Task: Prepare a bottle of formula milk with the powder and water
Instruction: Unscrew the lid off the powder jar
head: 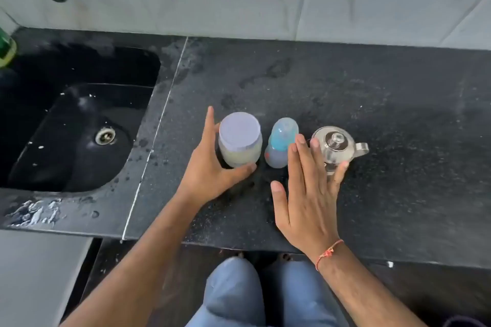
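Three items stand in a row on black desk [345, 103], sink [79, 125] far left of the bottle. Left hand [210, 170] cups powder jar [240, 139] just left of bottle, thumb and fingers curled round it. Right hand [308, 194] flat, fingers spread, before glass kettle [335, 146] right of bottle. Baby bottle [281, 143] upright, capped.

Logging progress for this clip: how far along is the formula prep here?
Barely begun. Done: the powder jar, capped baby bottle and lidded glass kettle stand in a row on the counter. In hand: the left hand cups the jar; the right hand hovers open by the kettle. Left: opening everything, adding powder and water, mixing.
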